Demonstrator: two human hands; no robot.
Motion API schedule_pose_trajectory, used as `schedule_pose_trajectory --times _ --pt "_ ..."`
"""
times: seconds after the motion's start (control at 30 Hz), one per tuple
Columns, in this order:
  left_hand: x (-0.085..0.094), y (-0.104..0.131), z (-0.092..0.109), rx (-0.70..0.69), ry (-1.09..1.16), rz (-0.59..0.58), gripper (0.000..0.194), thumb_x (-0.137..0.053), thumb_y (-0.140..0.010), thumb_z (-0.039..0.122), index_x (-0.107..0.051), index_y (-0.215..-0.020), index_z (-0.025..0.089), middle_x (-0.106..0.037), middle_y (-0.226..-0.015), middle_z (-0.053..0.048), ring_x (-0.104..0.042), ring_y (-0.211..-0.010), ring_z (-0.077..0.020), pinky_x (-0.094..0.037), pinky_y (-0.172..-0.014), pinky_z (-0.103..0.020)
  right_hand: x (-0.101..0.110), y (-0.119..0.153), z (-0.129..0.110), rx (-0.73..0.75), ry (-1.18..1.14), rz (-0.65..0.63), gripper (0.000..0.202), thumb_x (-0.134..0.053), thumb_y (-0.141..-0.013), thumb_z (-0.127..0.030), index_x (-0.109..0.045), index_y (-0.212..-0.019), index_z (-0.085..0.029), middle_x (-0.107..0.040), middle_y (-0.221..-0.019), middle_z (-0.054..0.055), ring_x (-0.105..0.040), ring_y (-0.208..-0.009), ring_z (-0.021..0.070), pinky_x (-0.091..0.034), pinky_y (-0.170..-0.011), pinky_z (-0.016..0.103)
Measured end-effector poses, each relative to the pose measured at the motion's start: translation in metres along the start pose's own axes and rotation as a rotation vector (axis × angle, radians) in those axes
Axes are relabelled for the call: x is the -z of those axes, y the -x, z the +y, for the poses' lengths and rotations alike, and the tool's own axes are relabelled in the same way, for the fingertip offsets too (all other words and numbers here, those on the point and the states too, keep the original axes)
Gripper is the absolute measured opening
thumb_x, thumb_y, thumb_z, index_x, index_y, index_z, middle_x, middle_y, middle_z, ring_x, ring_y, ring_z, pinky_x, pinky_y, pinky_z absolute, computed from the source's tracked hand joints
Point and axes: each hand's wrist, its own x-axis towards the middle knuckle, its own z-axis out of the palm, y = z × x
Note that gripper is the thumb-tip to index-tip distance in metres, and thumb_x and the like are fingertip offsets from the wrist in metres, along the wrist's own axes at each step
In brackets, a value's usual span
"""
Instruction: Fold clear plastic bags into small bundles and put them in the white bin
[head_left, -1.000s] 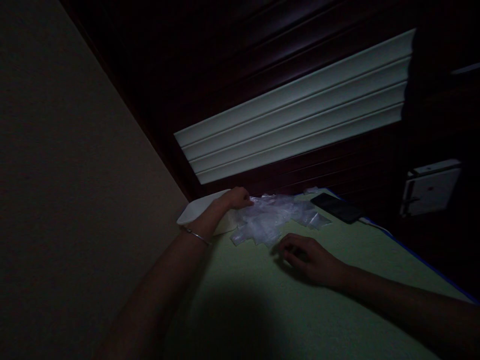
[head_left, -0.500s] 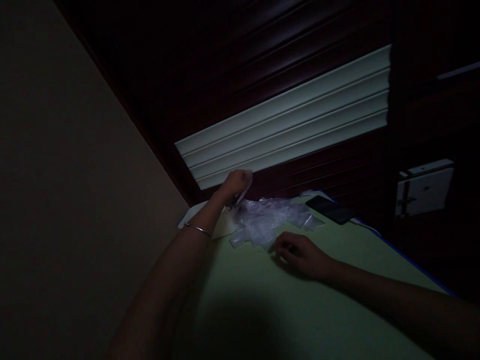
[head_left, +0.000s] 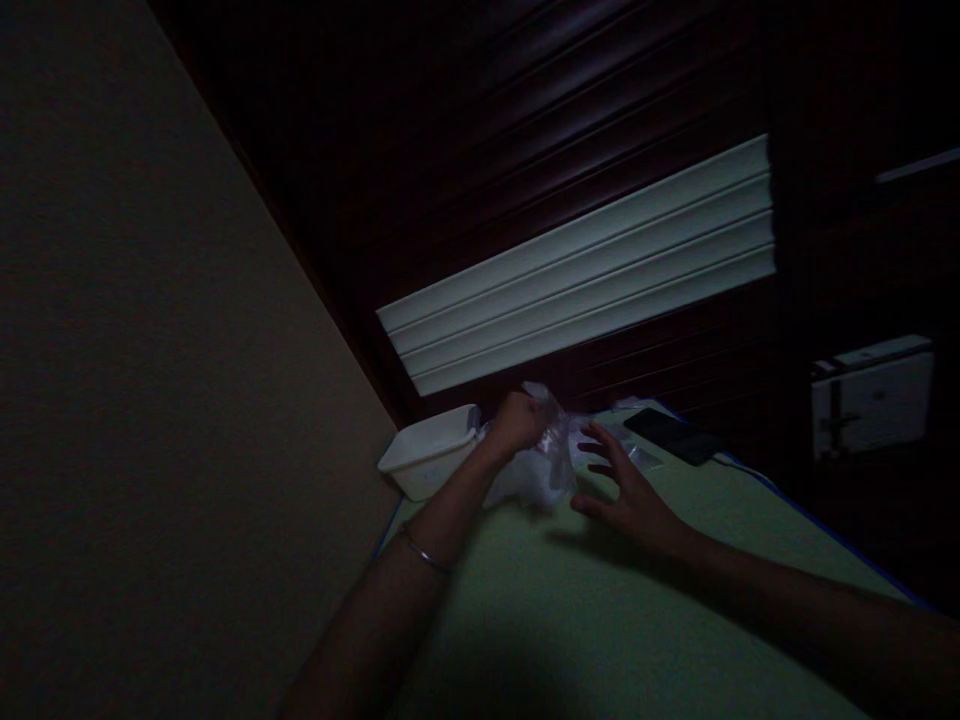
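Note:
My left hand (head_left: 517,422), with a metal bangle on its wrist, is closed on a clear plastic bag (head_left: 553,440) that hangs over the pile. Just to the right, my right hand (head_left: 619,495) is raised with its fingers spread and nothing in it. Beneath and between the hands lies a pile of clear plastic bags (head_left: 525,478) on the pale green tabletop (head_left: 540,600). A white bin (head_left: 429,455) stands left of the pile, beside my left forearm.
A dark phone (head_left: 671,436) with a white cable lies at the table's back right edge. Behind rises a dark slatted door with a pale slatted panel (head_left: 585,265). A plain wall (head_left: 187,400) borders the left side.
My left hand has moved right, from beside the bin to above the pile, with a plastic bag in it. My right hand has lifted and spread its fingers. The bin shows more fully.

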Motion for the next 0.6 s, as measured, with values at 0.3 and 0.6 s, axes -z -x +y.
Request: schedule_pose_trajectory --times 0.3,0.6 --pt "-0.087 0.031 -0.052 0.143 0.338 0.072 0.044 -0.063 -0.074 0.047 -0.047 -0.047 0.016 -0.038 -0.043 0.005 -0.035 -0.044 -0.0084 -0.025 -0.047 -0.023 0.016 -0.019 0.018 -0.315 -0.207 0.145 0.023 -0.06 -0.08 -0.036 -0.071 -0.09 -0.018 -0.072 -0.097 0.008 -0.065 -0.093 0.0263 -0.051 -0.08 0.037" --pt "-0.082 0.058 -0.098 0.25 0.84 0.096 0.037 -0.073 -0.066 0.047 -0.057 -0.071 0.014 -0.062 -0.065 -0.001 -0.054 -0.056 -0.0101 -0.041 -0.056 -0.022 0.031 -0.032 0.033 -0.522 -0.337 0.209 0.026 -0.062 -0.083 -0.039 -0.066 -0.075 -0.014 -0.067 -0.069 0.006 -0.058 -0.055 0.0139 -0.047 -0.051 0.026"
